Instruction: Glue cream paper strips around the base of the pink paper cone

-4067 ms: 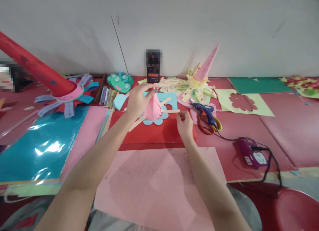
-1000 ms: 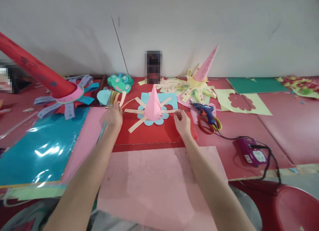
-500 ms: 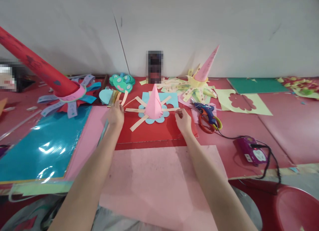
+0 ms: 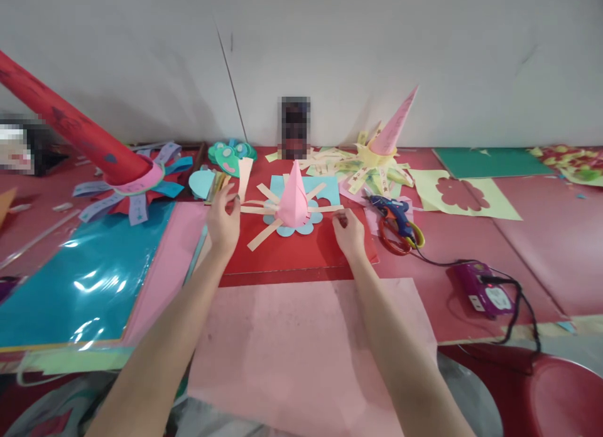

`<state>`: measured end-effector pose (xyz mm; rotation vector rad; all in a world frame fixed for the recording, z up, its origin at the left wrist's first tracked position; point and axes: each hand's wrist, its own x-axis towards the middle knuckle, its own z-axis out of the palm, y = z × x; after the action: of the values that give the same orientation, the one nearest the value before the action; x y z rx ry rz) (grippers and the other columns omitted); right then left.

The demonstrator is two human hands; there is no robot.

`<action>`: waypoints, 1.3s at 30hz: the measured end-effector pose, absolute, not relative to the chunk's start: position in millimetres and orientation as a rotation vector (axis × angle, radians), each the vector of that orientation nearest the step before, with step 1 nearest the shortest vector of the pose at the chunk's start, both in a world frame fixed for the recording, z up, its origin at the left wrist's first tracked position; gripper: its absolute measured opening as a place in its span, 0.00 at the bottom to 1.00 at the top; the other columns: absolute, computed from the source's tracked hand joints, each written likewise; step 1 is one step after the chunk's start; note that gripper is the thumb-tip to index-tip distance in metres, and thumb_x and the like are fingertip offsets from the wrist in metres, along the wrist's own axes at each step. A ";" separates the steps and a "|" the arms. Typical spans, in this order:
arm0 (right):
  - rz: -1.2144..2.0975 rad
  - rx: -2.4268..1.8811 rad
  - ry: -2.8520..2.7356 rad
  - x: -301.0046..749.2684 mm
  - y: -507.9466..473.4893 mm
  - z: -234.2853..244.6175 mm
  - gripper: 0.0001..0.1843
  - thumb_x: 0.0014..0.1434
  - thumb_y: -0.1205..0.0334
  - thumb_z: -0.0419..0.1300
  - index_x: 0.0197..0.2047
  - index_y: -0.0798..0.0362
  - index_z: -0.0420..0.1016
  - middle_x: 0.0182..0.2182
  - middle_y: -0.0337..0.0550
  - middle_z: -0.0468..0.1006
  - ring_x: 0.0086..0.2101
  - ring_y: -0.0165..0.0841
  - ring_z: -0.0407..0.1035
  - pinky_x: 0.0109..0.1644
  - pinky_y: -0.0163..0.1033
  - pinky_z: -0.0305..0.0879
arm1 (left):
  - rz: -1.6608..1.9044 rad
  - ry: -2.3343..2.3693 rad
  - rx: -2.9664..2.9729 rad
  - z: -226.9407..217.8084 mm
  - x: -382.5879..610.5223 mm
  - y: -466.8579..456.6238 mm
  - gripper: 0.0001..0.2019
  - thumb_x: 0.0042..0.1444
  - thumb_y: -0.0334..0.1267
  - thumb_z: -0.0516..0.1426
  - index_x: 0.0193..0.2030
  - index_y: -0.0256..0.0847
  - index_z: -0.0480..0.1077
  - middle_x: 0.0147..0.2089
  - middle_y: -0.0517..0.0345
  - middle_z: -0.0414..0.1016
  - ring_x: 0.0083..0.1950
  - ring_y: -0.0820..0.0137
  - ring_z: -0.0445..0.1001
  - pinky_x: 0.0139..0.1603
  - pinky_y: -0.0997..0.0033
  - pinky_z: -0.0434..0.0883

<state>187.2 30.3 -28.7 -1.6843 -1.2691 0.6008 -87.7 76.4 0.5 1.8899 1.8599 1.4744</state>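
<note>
At table centre, a pink paper cone (image 4: 293,201) stands on a red sheet (image 4: 292,258). Left hand (image 4: 223,222), just left of it, pinches a peach paper strip (image 4: 244,173) by its lower end; the strip looks light, floppy and easily creased. Right hand (image 4: 348,233) curls beside the cone, grip indiscernible.

The pink cone (image 4: 293,201) and cream strip (image 4: 244,172) are matt paper. The teal sheet (image 4: 80,280) at left shines under glossy film. The glue gun (image 4: 394,212) is smooth plastic.

Three paper cones (image 4: 293,198) (image 4: 70,132) (image 4: 394,126), one blue glue gun (image 4: 393,210), one purple box (image 4: 485,296), two hands (image 4: 223,223) (image 4: 349,233).
</note>
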 end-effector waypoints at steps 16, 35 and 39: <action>1.029 -1.386 -1.277 152.1 1.3 1.4 0.19 0.59 0.47 0.53 0.44 0.51 0.74 0.27 0.38 0.71 0.25 0.26 0.63 0.26 0.32 0.59 | 1.338 1.299 1.695 -3.3 -31.1 8.8 0.11 0.58 0.40 0.57 0.47 0.42 0.70 0.40 0.56 0.80 0.40 0.69 0.80 0.41 0.72 0.78; 1.430 -1.199 -1.114 128.6 -8.0 0.4 0.16 0.53 0.47 0.62 0.38 0.50 0.71 0.35 0.42 0.77 0.33 0.32 0.74 0.29 0.35 0.74 | 1.380 1.305 2.441 -7.5 -33.1 8.0 0.07 0.58 0.30 0.58 0.43 0.43 0.72 0.38 0.59 0.81 0.37 0.72 0.80 0.39 0.76 0.76; 1.460 -1.189 -1.069 128.7 -7.7 0.3 0.18 0.52 0.45 0.62 0.37 0.51 0.70 0.34 0.42 0.78 0.33 0.32 0.75 0.29 0.35 0.75 | 1.358 1.177 2.498 -4.9 -33.7 8.8 0.07 0.59 0.29 0.57 0.42 0.42 0.72 0.37 0.60 0.80 0.37 0.73 0.78 0.39 0.76 0.75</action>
<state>128.7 -7.7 0.3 -1.1889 -1.0688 1.4598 -33.7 8.8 -4.9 2.4983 1.1772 1.3576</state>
